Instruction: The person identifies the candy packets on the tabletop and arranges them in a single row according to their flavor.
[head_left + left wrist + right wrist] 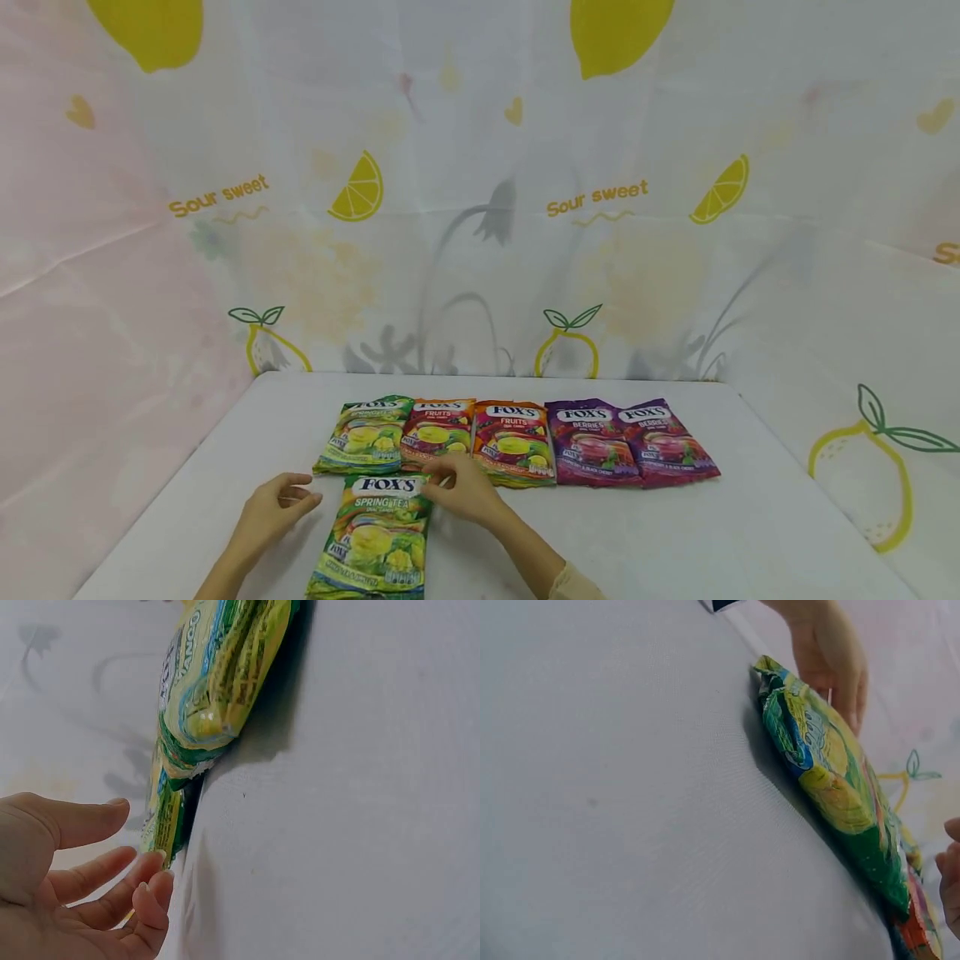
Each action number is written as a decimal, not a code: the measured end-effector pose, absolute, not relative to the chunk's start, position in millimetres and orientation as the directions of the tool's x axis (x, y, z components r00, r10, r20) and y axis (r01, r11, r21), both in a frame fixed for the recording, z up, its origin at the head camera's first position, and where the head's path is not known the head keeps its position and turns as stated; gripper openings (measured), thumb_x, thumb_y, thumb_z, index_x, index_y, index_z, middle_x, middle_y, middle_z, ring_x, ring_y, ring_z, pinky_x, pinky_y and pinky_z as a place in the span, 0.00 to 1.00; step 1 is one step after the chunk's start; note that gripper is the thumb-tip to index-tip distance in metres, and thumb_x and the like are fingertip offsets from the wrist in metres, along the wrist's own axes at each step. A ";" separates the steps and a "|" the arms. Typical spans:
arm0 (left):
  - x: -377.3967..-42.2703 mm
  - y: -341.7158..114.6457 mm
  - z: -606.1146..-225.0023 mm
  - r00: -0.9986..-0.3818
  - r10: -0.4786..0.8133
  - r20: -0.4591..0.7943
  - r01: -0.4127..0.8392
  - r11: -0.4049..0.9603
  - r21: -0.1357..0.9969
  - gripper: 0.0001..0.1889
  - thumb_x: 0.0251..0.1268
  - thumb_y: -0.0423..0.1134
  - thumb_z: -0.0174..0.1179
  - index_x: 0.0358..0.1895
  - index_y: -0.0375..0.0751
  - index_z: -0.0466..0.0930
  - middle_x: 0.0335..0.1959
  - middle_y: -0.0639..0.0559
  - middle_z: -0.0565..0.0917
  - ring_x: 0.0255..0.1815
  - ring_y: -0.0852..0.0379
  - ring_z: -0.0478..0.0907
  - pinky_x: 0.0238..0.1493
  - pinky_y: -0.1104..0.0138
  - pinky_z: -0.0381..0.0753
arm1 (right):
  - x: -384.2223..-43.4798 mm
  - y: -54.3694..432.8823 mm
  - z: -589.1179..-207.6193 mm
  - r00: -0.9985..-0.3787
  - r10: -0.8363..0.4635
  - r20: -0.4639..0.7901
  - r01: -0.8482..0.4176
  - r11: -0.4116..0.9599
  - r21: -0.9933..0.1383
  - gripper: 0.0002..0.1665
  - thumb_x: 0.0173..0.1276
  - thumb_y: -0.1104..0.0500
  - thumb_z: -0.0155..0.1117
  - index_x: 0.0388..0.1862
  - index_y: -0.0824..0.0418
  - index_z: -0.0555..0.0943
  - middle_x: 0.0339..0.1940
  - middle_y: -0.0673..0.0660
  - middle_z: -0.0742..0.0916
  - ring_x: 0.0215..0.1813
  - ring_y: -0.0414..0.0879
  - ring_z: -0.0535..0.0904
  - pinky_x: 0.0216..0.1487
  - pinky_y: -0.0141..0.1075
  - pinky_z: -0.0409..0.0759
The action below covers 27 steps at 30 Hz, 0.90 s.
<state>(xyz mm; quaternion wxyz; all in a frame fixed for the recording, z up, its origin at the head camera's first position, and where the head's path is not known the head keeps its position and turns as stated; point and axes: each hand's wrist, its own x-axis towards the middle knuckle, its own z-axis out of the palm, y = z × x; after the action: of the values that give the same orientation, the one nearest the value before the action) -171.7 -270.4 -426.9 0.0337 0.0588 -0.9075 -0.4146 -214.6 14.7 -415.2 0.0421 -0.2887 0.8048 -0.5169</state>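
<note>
A green and yellow Fox's Spring Tea candy bag (375,537) lies face up near the front of the table. My left hand (272,510) hovers left of it, fingers loosely bent and apart from the bag; in the left wrist view, nothing is between the thumb and fingers of the left hand (97,877). My right hand (467,492) is over the bag's upper right corner, fingertips close above it. At the right wrist view's edge, only part of the right hand (950,877) shows, with a small gap to the candy bag (832,772).
Behind lies a row of candy bags: another Spring Tea bag (365,435), two orange-red Fruits bags (513,442) and two purple Berries bags (592,442). They rest on a white-covered table (675,542). A lemon-print cloth (480,275) hangs behind.
</note>
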 end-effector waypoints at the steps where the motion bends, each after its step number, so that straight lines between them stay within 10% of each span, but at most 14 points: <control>1: -169.8 -269.4 -426.8 -0.991 -0.133 0.009 -0.079 0.644 0.761 0.22 0.60 0.39 0.63 0.52 0.24 0.74 0.35 0.44 0.83 0.37 0.48 0.81 0.30 0.65 0.78 | -213.7 16.8 -415.0 -0.830 -0.508 0.230 -0.421 0.300 -0.856 0.14 0.60 0.64 0.65 0.42 0.72 0.81 0.30 0.57 0.83 0.30 0.38 0.75 0.31 0.28 0.74; 27: -129.4 -249.2 -438.5 -0.984 0.046 -0.171 -0.106 0.620 0.777 0.26 0.59 0.44 0.64 0.46 0.18 0.76 0.31 0.51 0.83 0.32 0.51 0.81 0.36 0.59 0.81 | -177.9 36.4 -437.1 -0.845 -0.528 0.085 -0.264 0.274 -0.925 0.12 0.59 0.66 0.64 0.40 0.73 0.81 0.27 0.54 0.84 0.22 0.33 0.73 0.24 0.25 0.72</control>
<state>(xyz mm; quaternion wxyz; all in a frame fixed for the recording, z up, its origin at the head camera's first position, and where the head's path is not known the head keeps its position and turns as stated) -129.4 -249.2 -438.5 -0.0875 0.0167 -0.8958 -0.4354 -177.9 36.4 -437.1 0.1201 -0.2510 0.7890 -0.5477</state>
